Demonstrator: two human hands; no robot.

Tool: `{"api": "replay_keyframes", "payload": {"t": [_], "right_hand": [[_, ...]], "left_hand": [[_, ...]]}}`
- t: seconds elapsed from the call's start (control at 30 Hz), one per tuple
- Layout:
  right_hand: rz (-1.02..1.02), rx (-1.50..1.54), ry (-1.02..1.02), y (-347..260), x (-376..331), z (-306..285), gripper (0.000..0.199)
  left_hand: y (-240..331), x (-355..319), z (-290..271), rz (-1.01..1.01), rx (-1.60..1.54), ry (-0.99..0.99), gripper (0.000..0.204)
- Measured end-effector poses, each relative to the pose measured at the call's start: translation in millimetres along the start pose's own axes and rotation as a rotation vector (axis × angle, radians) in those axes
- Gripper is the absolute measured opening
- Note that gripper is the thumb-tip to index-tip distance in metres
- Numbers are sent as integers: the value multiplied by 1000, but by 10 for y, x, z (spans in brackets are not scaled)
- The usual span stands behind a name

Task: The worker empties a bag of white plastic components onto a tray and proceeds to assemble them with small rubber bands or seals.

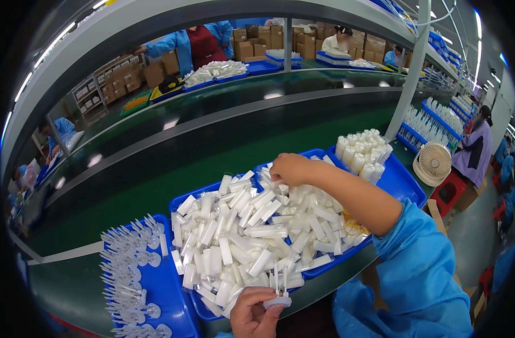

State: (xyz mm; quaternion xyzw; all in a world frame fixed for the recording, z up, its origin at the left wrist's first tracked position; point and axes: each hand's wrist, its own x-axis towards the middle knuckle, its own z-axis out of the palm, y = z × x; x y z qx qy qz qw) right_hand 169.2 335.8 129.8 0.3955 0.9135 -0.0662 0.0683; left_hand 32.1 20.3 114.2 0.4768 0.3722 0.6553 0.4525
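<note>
Near the front edge, my left hand (pixel 252 312) is closed on a white round-based part with upright prongs (pixel 278 301). My right arm reaches across to the far side of a heap of white rectangular plastic pieces (pixel 316 219). There my right hand (pixel 291 169) has its fingers bent down into the heap. Whatever those fingertips pinch is hidden behind the hand. More of the white pieces (pixel 218 242) fill the adjoining blue tray (pixel 178 203), some with clear, shiny film about them.
At left, a blue tray (pixel 167 290) carries several pronged, round-based parts (pixel 128 265). White bundled pieces (pixel 362 152) stand in a blue tray (pixel 401 180) at right, near a beige fan (pixel 433 162). Beyond runs a green conveyor belt (pixel 223 143); a metal post (pixel 407 90) rises at right.
</note>
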Motion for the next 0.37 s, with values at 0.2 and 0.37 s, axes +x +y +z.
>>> {"api": "replay_keyframes", "payload": {"t": [0.2,0.37], "right_hand": [[-516,39,507,-313,-594,-126,22],[-714,-8,468,-679,-1079,-206,29]], "left_hand": [[-21,98,-57,199,209,-5,15],[-201,108,-127,168,168,-132,21]]}}
